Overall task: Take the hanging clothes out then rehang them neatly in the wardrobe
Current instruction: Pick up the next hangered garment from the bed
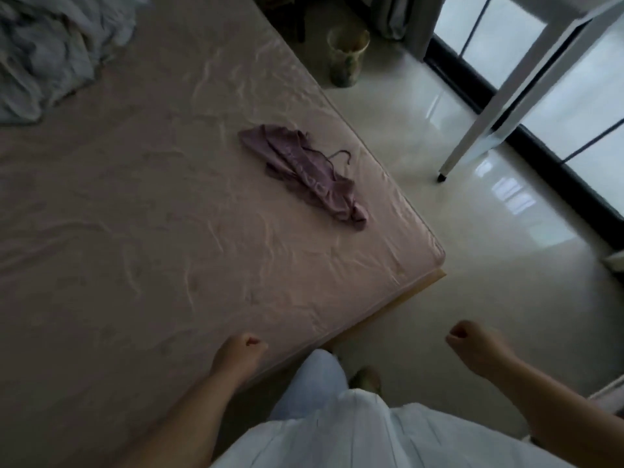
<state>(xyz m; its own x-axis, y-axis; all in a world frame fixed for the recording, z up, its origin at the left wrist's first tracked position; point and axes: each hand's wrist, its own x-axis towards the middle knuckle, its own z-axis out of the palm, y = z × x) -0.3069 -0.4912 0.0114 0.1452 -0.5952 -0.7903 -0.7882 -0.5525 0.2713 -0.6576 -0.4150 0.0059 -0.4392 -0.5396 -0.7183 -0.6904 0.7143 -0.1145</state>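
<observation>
A crumpled mauve cloth garment [300,172] lay on the bed [135,231], bunched into a long, narrow heap that ran from about 10 o'clock to 4 o'clock. A pale band with lettering ran along its length, too blurred to read. The thin dark wire hanger [339,156] was caught in it, its hook poking out toward 2 o'clock onto the sheet. The garment sat near the bed's right edge, at roughly 12 o'clock from the person and well apart from both hands.

The bed was covered by a wrinkled pale pink sheet, and a rumpled grey-blue blanket [44,45] was heaped at its 10 o'clock corner.

On the glossy light floor [439,265] beyond the bed's far edge, at 12 o'clock, stood a translucent yellowish bin [346,57]; something was inside, but I could not tell what. A white metal frame leg [499,106] slanted down toward the floor at 2 o'clock, beside the dark-framed window [574,79].

The left hand [241,349] hovered over the near edge of the bed with its fingers curled into a loose fist, holding nothing. The right hand [472,342] hung over the floor at 3 o'clock, fingers likewise curled in and empty. Below them showed a white top and pale blue trousers.
</observation>
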